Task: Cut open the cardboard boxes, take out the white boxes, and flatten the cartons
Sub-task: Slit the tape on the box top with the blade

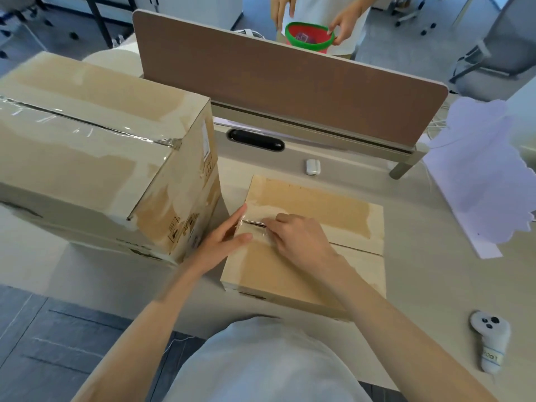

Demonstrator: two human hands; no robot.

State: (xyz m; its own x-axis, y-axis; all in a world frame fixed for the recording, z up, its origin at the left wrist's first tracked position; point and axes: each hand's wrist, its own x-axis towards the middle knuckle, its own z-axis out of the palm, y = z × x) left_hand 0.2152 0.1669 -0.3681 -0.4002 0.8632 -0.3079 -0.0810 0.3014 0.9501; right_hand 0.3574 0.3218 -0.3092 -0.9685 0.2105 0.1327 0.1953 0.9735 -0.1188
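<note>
While the left hand (223, 242) lies with straight fingers pressed on the near-left edge of the small cardboard box (319, 198), the right hand (295, 236) is curled round a thin metal blade (255, 224), tip pointing left, right on the clear tape (258, 211) over the centre seam! That small box sits flat on the desk (420, 285), directly in front of the person, lid flaps closed, the seam line showing bare towards its right edge. Just beside it on the left stands the large cardboard box (95, 158), much taller, a strip of shiny tape running across its top, sealed. Behind the small box, a small white case (312, 167) lies near the brown divider panel (290, 88). Off to the right, a white sheet (478, 175) with a ragged edge, and near the front edge a white handheld controller (490, 340). Beyond the divider, another person's hands hold a red bucket (309, 39) with a green rim.
</note>
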